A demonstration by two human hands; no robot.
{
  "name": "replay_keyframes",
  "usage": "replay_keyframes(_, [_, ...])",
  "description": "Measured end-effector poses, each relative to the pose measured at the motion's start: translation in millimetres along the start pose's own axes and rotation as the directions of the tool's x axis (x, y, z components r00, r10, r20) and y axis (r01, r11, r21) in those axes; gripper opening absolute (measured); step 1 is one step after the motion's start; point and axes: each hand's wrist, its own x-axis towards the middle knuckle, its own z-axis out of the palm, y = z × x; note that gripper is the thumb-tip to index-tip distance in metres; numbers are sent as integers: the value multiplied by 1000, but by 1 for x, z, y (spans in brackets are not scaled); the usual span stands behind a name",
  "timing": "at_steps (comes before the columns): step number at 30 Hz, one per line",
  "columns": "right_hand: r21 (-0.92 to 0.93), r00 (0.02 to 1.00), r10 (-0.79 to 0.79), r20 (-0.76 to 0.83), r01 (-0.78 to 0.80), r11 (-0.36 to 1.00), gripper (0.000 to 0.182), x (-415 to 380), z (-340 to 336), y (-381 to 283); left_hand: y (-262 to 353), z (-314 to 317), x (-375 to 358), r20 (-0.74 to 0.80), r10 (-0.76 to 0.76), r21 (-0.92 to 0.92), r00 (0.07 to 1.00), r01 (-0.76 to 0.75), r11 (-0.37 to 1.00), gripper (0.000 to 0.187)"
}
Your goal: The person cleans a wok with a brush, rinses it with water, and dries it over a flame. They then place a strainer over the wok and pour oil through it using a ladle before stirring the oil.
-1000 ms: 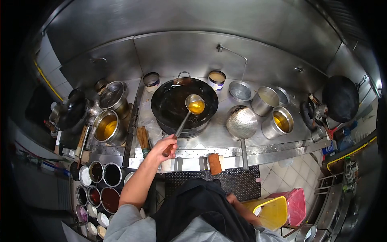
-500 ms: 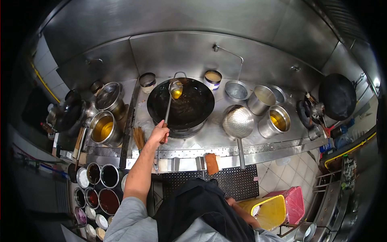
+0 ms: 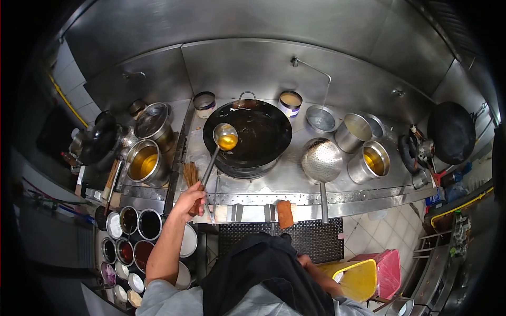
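My left hand point(image 3: 190, 203) is wrapped around the handle of a metal ladle point(image 3: 210, 169). The ladle's bowl carries yellow oil point(image 3: 227, 142) and hangs over the left side of a black wok point(image 3: 258, 134), which sits on a burner. Inside the wok the surface looks dark and glossy. A bundled bamboo brush point(image 3: 191, 174) is just beyond my left hand. Low at my side, my right hand point(image 3: 304, 262) is beside the black apron point(image 3: 253, 279); its fingers are mostly hidden.
A perforated strainer point(image 3: 322, 160) rests right of the wok, its handle over the counter edge. Pots of yellow oil point(image 3: 142, 164) point(image 3: 375, 160) stand on both sides. Seasoning tubs point(image 3: 150, 225) are at lower left. Yellow point(image 3: 358, 276) and pink bins point(image 3: 387, 274) stand at lower right.
My left hand has drawn the ladle back toward me and to the left, from the wok's far side to its near left side. The whole view has shifted slightly.
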Motion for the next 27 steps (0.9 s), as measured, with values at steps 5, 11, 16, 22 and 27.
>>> replay_keyframes(5, [-26, 999, -46, -16, 46, 999, 50, 57, 38, 58, 4, 23, -21, 138, -125, -188, 983, 150, 971, 51])
replay_keyframes(11, [-58, 998, -57, -26, 56, 997, 49, 28, 24, 32, -13, 49, 26, 248, -129, -140, 960, 167, 976, 32])
replay_keyframes(16, [3, 997, -61, -40, 62, 998, 48, 60, 52, 74, -25, 72, 84, 201, -42, -12, 979, 46, 999, 73])
replay_keyframes(22, [-60, 968, -250, 7, 250, 966, 49, 139, 105, 162, -28, 78, 122, 27, 128, 222, 991, -131, 966, 83])
replay_keyframes(27, [-182, 971, -227, 67, 236, 954, 51, 83, 57, 98, -26, 60, 126, -63, 200, 321, 978, -170, 932, 81])
